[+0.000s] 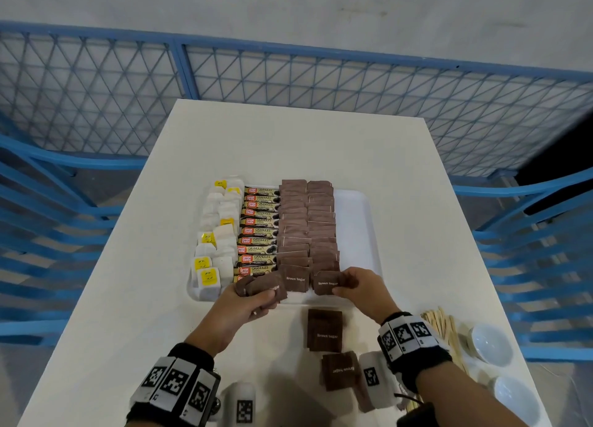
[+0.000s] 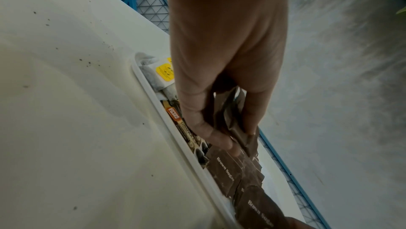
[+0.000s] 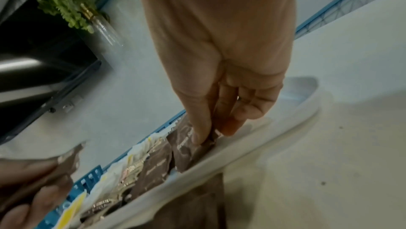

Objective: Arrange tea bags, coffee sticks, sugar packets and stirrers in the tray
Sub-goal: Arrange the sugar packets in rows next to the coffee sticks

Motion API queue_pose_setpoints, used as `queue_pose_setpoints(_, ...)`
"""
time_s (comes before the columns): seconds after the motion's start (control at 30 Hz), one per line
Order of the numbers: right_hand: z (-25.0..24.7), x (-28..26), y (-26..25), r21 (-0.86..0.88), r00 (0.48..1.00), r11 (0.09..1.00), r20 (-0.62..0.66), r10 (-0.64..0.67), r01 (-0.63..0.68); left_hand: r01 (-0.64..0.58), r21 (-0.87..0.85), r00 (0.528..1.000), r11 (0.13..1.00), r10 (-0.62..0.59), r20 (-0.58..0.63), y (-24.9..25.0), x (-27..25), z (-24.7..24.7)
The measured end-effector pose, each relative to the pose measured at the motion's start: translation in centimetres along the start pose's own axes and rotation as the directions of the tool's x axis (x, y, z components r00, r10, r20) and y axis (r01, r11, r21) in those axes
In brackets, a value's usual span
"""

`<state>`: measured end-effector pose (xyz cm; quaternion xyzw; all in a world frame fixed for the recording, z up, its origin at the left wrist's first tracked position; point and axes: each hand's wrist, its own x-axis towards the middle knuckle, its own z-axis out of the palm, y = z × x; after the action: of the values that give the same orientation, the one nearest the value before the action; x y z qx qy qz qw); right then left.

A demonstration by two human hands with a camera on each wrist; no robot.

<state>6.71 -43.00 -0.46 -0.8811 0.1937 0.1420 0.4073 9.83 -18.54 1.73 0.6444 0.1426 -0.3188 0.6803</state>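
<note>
White table (image 1: 134, 314) carrying a white rectangular tray (image 1: 356, 221), long axis running away from the viewer. Tray contents, left to right: two columns of tea bags (image 1: 218, 237), white with yellow tags; one column of coffee sticks (image 1: 260, 231), black-and-gold wrappers with an orange logo panel, laid crosswise and overlapping; two columns of brown sugar packets (image 1: 308, 224), shingled, several printed "Brown Sugar". The right strip of the tray is bare. Off the tray, on the near table: two loose sugar packets (image 1: 324, 330), one behind the other; to their right a bundle of wooden stirrers (image 1: 441, 325) lying beside two white bowls (image 1: 489, 343). Both wrists wear black bands with square coded markers.

Left hand (image 1: 253, 298), at the near edge of the tray in front of the coffee sticks: fingers and thumb curled round a small stack of brown packets (image 2: 236, 116), clamped edgewise between thumb and fingers in the left wrist view. Right hand (image 1: 356, 285), at the near end of the right sugar column: thumb and fingertips (image 3: 198, 135) pinch a single brown packet (image 1: 325, 283), its lower edge just inside the tray's near rim; the remaining fingers are extended beside it.
</note>
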Motion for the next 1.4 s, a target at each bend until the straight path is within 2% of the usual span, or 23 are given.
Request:
queue_pose_setpoints(0.1,0.4,0.1,-0.3,-0.043,0.999,0.999,-0.032,0.003,-0.004,-0.018,0.039,0.999,0.999,0.02,-0.034,0.0,0.0,-0.1)
queue_pose_setpoints(0.23,1.0,0.3,-0.8,0.011,0.998,1.0,-0.063,0.001,-0.001,0.002,0.034,0.999,0.999,0.0,-0.042,-0.2,0.3,-0.1)
queue_pose_setpoints(0.4,1.5,0.8,-0.7,-0.008,0.998,1.0,-0.065,-0.018,0.017,0.003,0.035,0.999,0.999,-0.001,-0.041,-0.1,0.2,0.2)
queue_pose_setpoints(0.57,2.2,0.6,-0.6,-0.184,0.966,0.975,-0.204,-0.16,0.122,-0.004,0.031,0.999,1.0,0.005,-0.046,0.0,0.1,0.4)
queue_pose_setpoints(0.63,2.5,0.1,-1.4,-0.163,0.947,0.969,-0.234,-0.221,0.185,-0.013,0.045,0.999,0.999,0.015,-0.05,0.2,0.1,0.5)
queue_pose_setpoints(0.7,2.7,-0.6,-2.6,-0.056,0.942,0.965,-0.207,-0.263,0.257,-0.023,0.061,0.998,0.998,0.026,-0.052,0.2,0.0,0.7)
queue_pose_setpoints(0.83,3.3,-1.4,-4.6,0.111,0.946,0.944,0.06,-0.319,0.312,-0.022,0.076,0.999,0.997,0.024,-0.032,0.4,-0.2,0.9)
queue_pose_setpoints(0.9,3.7,-1.5,-4.8,0.164,0.934,0.937,0.13,-0.332,0.309,-0.012,0.091,1.0,0.996,0.014,-0.013,0.4,-0.2,0.9)
queue_pose_setpoints(1.1,3.9,-0.8,-4.3,0.219,0.957,0.947,0.114,-0.266,0.237,0.034,-0.017,0.997,0.999,-0.036,-0.071,0.3,0.0,0.6)
queue_pose_setpoints(1.2,3.6,-0.4,-3.8,0.173,0.972,0.964,0.089,-0.218,0.2,0.063,-0.083,0.993,0.995,-0.071,-0.094,0.4,0.0,0.0)
queue_pose_setpoints(1.4,4.2,0.0,-3.3,0.082,0.979,0.979,0.068,-0.193,0.187,0.008,-0.018,0.995,1.0,-0.01,-0.104,0.4,-0.6,-0.5)
